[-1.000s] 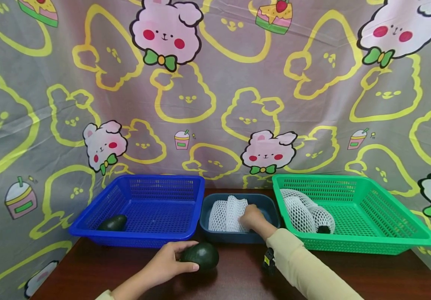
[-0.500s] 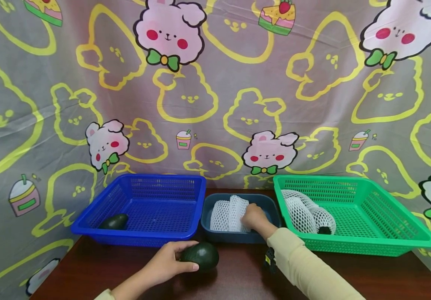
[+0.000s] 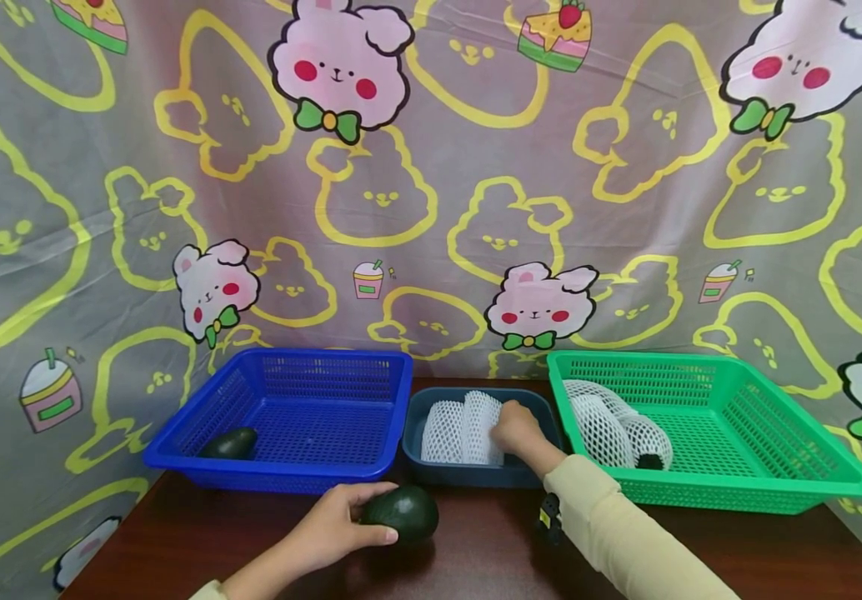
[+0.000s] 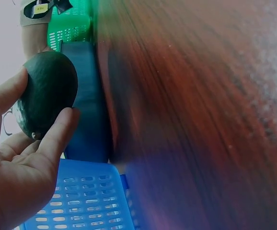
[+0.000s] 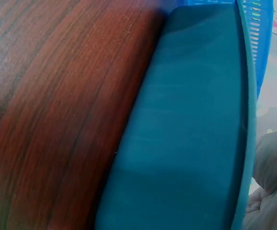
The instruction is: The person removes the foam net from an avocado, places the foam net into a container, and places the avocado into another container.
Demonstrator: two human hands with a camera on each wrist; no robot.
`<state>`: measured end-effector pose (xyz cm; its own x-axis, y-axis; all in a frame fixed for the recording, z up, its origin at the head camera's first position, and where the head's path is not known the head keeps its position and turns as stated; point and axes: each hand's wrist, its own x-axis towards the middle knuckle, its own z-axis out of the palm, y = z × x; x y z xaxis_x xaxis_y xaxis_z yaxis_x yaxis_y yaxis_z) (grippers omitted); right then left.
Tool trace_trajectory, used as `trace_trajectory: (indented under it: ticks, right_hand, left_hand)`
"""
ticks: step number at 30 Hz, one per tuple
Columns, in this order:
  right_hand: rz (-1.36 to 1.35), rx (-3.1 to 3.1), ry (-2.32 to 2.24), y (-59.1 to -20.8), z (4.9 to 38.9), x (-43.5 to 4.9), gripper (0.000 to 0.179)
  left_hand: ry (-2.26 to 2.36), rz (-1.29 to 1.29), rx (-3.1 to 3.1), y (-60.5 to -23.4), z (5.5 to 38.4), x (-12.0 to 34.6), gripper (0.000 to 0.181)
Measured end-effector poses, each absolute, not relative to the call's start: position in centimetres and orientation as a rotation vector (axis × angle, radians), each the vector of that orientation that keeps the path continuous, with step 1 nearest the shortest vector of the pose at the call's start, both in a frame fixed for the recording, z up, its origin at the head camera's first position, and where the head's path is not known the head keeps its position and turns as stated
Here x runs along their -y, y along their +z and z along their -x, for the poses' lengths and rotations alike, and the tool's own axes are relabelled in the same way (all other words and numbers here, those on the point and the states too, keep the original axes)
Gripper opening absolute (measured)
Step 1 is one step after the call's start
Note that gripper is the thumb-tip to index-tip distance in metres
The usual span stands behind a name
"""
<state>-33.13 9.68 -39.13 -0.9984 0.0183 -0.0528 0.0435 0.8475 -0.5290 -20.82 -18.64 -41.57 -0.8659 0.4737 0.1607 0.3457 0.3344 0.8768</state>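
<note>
A dark green avocado [image 3: 410, 512] is in my left hand [image 3: 333, 523], just above the table before the small teal bin [image 3: 468, 476]. In the left wrist view the thumb and fingers hold the avocado [image 4: 52, 88] around its sides and lower end. My right hand [image 3: 518, 430] reaches into the bin, fingers curled at the right edge of a white foam net sleeve [image 3: 480, 427], which it appears to pinch. Another foam net sleeve [image 3: 442, 433] lies to its left. In the right wrist view the bin wall hides most of the right hand [image 5: 274, 184].
To the left stands a blue basket [image 3: 273, 481] with one avocado [image 3: 232, 444] in it. A green basket [image 3: 731, 490] on the right holds several netted items [image 3: 602, 429], one showing a dark end. A patterned cloth [image 3: 431, 208] hangs behind the baskets.
My right hand has shifted slightly to the right, and the right-hand foam net sleeve has moved with it. The left hand and its avocado have stayed in place.
</note>
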Motion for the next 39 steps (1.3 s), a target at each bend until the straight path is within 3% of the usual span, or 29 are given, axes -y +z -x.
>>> trace_trajectory:
  ticks: [16, 30, 39]
  right_hand:
    - [-0.006, -3.011, -0.958, -37.9, 32.2, -9.7, 0.050]
    - [0.233, -2.914, -1.314, -36.4, 29.7, -6.8, 0.041]
    - [0.454, -2.794, -1.488, -36.5, 28.1, -4.7, 0.036]
  left_hand:
    - [1.609, -0.737, -2.396, -40.3, 20.2, 18.6, 0.055]
    - [1.648, -0.793, -2.399, -38.0, 19.6, 19.4, 0.057]
    - [1.659, -0.697, -2.453, -35.9, 20.0, 20.5, 0.059]
